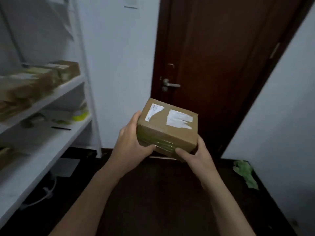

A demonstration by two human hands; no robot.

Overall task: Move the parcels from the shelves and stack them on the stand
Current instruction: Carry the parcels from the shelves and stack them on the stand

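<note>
Mid-carry, by the look of it. Holding one cardboard parcel [167, 126] in the air in front of the dark door [221, 65], well apart from the shelves [51, 97] on the left, resting on nothing.

Left hand [131, 143]: wrapped round the near-left corner, thumb lying across the front face, fingers up the left side. Right hand [197, 155]: cupping the near-right lower corner, thumb on the front face, remaining fingers hidden behind the box. Both closed on the parcel, neither free.

Gripped at opposite lower corners, probably to carry the weight from below and stop it twisting. Glossy tape band on the front face, likely slick, so thumbs laid flat across it rather than pinching. Tilted a little, torn white labels [179, 119] facing up.

More parcels [34, 84] on the upper visible shelf, too blurred to count. Judged partway through at best. On the shelf below, something yellow-green [80, 114], too blurred to name.

No stand in view. Cannot tell where, or how full.

Next move, as a guess: turn toward the stand, set down flat, square with whatever lies beneath.

Hazards to watch: green cloth [245, 174] on the floor by the right wall, white cable [46, 193] trailing under the shelves. With both hands occupied, no spare catch on a slip.
</note>
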